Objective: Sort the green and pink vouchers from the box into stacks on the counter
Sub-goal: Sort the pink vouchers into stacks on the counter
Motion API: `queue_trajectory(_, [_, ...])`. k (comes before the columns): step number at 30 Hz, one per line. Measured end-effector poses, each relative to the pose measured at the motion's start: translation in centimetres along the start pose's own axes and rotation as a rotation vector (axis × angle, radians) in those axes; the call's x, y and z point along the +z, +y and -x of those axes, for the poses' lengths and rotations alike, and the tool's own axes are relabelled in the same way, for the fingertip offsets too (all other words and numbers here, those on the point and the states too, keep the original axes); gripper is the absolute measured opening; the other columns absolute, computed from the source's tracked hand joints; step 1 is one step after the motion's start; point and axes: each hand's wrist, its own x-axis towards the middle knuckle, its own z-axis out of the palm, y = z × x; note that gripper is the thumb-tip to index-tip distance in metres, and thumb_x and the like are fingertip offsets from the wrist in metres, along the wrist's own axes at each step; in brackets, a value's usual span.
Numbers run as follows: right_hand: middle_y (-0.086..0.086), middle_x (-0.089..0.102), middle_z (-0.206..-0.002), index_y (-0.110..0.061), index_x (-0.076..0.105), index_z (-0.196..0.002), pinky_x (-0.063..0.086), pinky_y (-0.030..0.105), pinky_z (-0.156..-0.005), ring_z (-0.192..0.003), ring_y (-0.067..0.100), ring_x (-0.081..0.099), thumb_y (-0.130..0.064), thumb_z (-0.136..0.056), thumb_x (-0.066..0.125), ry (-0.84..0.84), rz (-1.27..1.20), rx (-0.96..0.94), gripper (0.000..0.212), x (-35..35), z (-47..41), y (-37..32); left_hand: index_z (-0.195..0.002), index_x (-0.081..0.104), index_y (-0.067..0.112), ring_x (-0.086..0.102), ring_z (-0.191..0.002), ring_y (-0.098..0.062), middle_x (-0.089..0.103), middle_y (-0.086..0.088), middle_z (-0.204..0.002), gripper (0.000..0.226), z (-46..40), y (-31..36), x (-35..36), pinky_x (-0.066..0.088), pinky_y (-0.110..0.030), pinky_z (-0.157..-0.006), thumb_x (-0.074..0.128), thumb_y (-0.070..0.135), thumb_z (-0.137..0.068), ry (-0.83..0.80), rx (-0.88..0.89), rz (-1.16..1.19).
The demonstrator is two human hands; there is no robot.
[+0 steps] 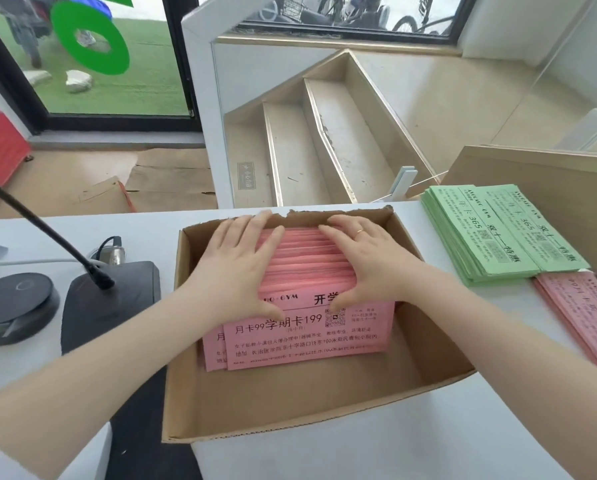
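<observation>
An open cardboard box (324,403) stands on the white counter (428,438) in front of me. Inside it a thick bundle of pink vouchers (307,327) stands on edge, leaning toward the far wall, with printed fronts facing me. My left hand (238,265) grips the bundle's left side, fingers over the top edges and thumb on the front sheet. My right hand (366,261), wearing a ring, grips the right side the same way. To the right of the box lie green voucher stacks (498,233), and nearer me a pink voucher stack (581,317).
A gooseneck microphone on a black base (110,299) and a round dark device (13,306) sit left of the box. A brown board (549,192) leans behind the green stacks. Beyond the counter, stairs (324,140) go down behind a glass panel.
</observation>
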Motion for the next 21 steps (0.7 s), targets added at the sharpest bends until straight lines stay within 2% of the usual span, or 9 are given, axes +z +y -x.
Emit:
queue_trajectory(2, [0.004, 0.017, -0.152, -0.020, 0.017, -0.147, 0.009, 0.038, -0.117, -0.139, 0.025, 0.015, -0.066, -0.062, 0.068, 0.103, 0.039, -0.021, 0.109, 0.8, 1.3, -0.5, -0.148, -0.003, 0.021, -0.001, -0.142, -0.022, -0.002, -0.002, -0.154, 0.116, 1.1, 0.2, 0.2, 0.003, -0.037, -0.116, 0.055, 0.076, -0.064, -0.001, 0.013, 0.068])
queue_trajectory(4, [0.008, 0.040, -0.140, -0.017, 0.039, -0.136, 0.025, 0.042, -0.111, -0.129, 0.027, 0.036, -0.060, -0.062, 0.071, 0.236, 0.119, -0.130, 0.091, 1.6, 2.7, -1.3, -0.149, 0.003, 0.021, 0.006, -0.143, -0.023, 0.005, -0.004, -0.155, 0.110, 2.4, 0.5, 0.4, 0.012, -0.038, -0.116, 0.057, 0.071, -0.068, -0.006, 0.063, 0.131])
queue_trajectory(5, [0.008, 0.051, -0.130, -0.015, 0.049, -0.127, 0.035, 0.042, -0.105, -0.120, 0.027, 0.046, -0.058, -0.061, 0.073, 0.291, 0.157, -0.183, 0.082, 2.0, 3.3, -1.7, -0.149, 0.013, 0.019, 0.018, -0.141, -0.026, 0.017, -0.007, -0.153, 0.104, 3.0, 0.5, 0.6, 0.022, -0.040, -0.113, 0.062, 0.065, -0.069, 0.042, 0.091, 0.117])
queue_trajectory(7, [0.006, 0.061, -0.113, -0.013, 0.060, -0.115, 0.048, 0.037, -0.090, -0.102, 0.026, 0.059, -0.048, -0.059, 0.079, 0.355, 0.195, -0.249, 0.068, 2.7, 4.4, -2.5, -0.136, 0.045, 0.013, 0.051, -0.117, -0.032, 0.051, -0.012, -0.129, 0.083, 3.6, 0.1, 1.3, 0.047, -0.046, -0.094, 0.077, 0.044, -0.066, 0.143, 0.142, 0.115])
queue_trajectory(9, [0.008, 0.062, -0.109, -0.011, 0.061, -0.112, 0.052, 0.035, -0.079, -0.094, 0.026, 0.063, -0.037, -0.059, 0.082, 0.352, 0.186, -0.248, 0.063, 3.0, 5.0, -3.1, -0.115, 0.062, 0.009, 0.062, -0.091, -0.030, 0.062, -0.010, -0.104, 0.060, 4.0, -0.2, 1.7, 0.056, -0.046, -0.072, 0.084, 0.028, -0.062, 0.211, 0.172, 0.141])
queue_trajectory(12, [0.010, 0.061, -0.109, -0.008, 0.057, -0.117, 0.051, 0.036, -0.074, -0.092, 0.029, 0.061, -0.027, -0.062, 0.081, 0.308, 0.131, -0.155, 0.063, 2.8, 4.8, -3.7, -0.112, 0.063, 0.009, 0.062, -0.085, -0.030, 0.063, -0.009, -0.099, 0.055, 4.2, 0.3, 1.3, 0.055, -0.044, -0.069, 0.083, 0.026, -0.064, 0.211, 0.179, 0.102])
queue_trajectory(16, [0.010, 0.047, -0.124, -0.009, 0.044, -0.130, 0.042, 0.039, -0.091, -0.109, 0.029, 0.046, -0.031, -0.082, 0.065, 0.228, 0.060, -0.038, 0.057, 2.7, 4.4, -5.0, -0.131, 0.044, 0.016, 0.046, -0.114, -0.025, 0.048, -0.004, -0.123, 0.055, 4.3, 1.8, 1.0, 0.037, -0.036, -0.095, 0.062, 0.039, -0.084, 0.149, 0.080, 0.079])
queue_trajectory(18, [0.008, 0.047, -0.119, -0.010, 0.048, -0.121, 0.040, 0.037, -0.088, -0.105, 0.028, 0.044, -0.030, -0.084, 0.062, 0.232, 0.059, -0.013, 0.045, 2.4, 4.4, -5.4, -0.125, 0.042, 0.020, 0.041, -0.116, -0.021, 0.044, 0.000, -0.123, 0.046, 4.3, 2.1, 0.7, 0.032, -0.031, -0.096, 0.055, 0.043, -0.087, 0.124, 0.037, 0.037])
queue_trajectory(21, [0.008, 0.051, -0.101, -0.009, 0.053, -0.097, 0.037, 0.034, -0.073, -0.090, 0.028, 0.047, -0.026, -0.079, 0.065, 0.271, 0.056, -0.039, 0.028, 1.7, 4.9, -5.7, -0.103, 0.041, 0.022, 0.043, -0.107, -0.019, 0.043, 0.004, -0.107, 0.029, 4.5, 2.3, 0.6, 0.032, -0.028, -0.087, 0.053, 0.044, -0.088, 0.133, 0.075, 0.058])
